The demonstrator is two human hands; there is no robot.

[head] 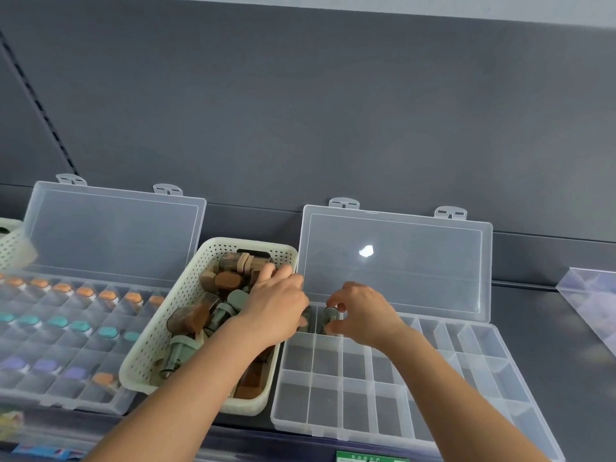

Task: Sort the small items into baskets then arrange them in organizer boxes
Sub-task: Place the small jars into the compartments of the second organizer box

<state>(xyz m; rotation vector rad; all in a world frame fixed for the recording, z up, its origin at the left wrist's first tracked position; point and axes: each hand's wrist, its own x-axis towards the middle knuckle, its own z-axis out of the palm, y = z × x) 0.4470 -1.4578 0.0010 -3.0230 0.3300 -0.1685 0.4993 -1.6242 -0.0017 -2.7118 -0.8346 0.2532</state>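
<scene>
— Entry one: the hands?

— I logged the right hand point(360, 315) just right of the cream basket point(160, 328). Its fingers point(333, 300) were closed in a pinch on one grey-green item point(330, 320), which stood upright in a back-row cell of the open organizer box point(333, 411). I judged it was upright because the cells were narrow and took a piece end-on.

— And the left?

— The left hand point(276, 305) lay across the basket's right rim with its fingers curled down. A second grey-green item point(306, 317) showed at its thumb, in the back-row cell nearest the basket. I could not tell whether the hand gripped that piece or merely touched it.

— Stock remaining?

— In the basket, brown-capped and grey-green pieces were heaped loose. The basket sat against the box's wall, I supposed so that each carry stayed short.

— Room to move?

— Behind the box, right of the basket, the lid point(400, 261) stood raised and closed off the rear, so any reach had to come from above or from the front. The rows nearer me held nothing I could see. Left of the basket lay a filled organizer box point(50, 388) with orange, teal and purple pieces. Beyond that box a second basket point(13, 245) showed at the frame edge. Far right of the basket a clear plastic piece point(590, 295) rested on the shelf point(550, 328), well apart. Both boxes lay near the shelf's front lip, so I rated a hard nudge there a risk.
</scene>
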